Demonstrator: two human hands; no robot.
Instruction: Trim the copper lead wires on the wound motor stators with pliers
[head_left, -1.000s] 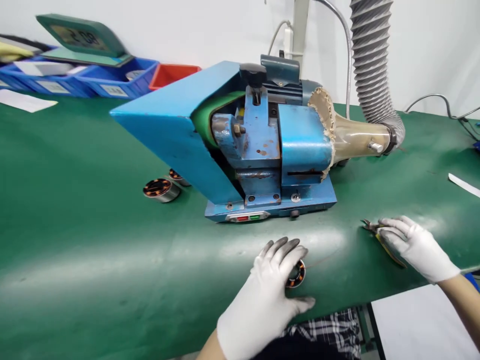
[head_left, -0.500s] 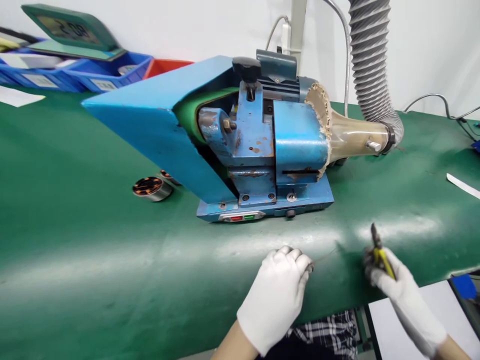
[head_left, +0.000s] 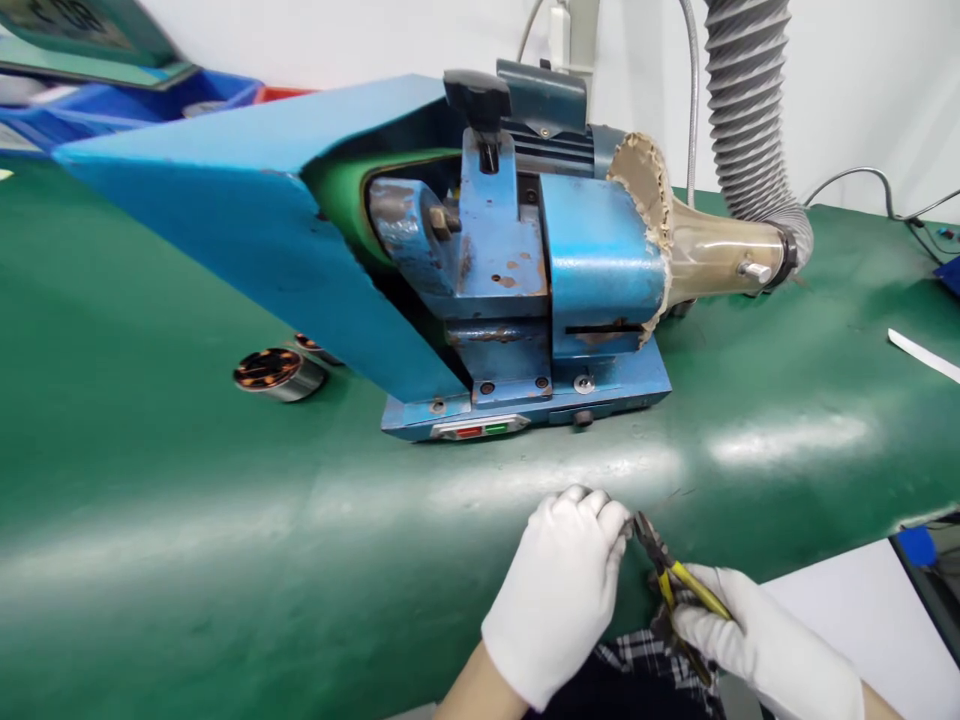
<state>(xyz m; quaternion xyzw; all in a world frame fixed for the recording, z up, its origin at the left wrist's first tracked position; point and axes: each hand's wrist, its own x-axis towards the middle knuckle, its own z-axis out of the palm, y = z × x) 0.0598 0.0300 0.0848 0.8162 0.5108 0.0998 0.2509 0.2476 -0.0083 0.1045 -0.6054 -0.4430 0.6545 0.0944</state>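
Observation:
My left hand (head_left: pixel 562 590), in a white glove, is closed above the green table in front of the blue machine. Its fingertips pinch something too small and too hidden to name. My right hand (head_left: pixel 720 625), gloved in white with darkened fingertips, grips a pair of pliers (head_left: pixel 679 575) with yellow handles. The jaws of the pliers are right beside the left fingertips. I cannot tell whether they touch what the left hand pinches. The blue belt-grinder-like machine (head_left: pixel 495 270) stands just beyond both hands.
A motor stator with copper windings (head_left: pixel 281 373) stands left of the machine, a second partly hidden behind the guard. A grey ribbed hose (head_left: pixel 750 110) runs up from the machine's right. Blue bins (head_left: pixel 150 105) and a green digital clock (head_left: pixel 90 35) are at the back left. A white strip (head_left: pixel 924 355) lies right.
My right hand has swung left with the pliers, bringing their jaws up to my left fingertips. The left hand has barely moved. The view has shifted slightly.

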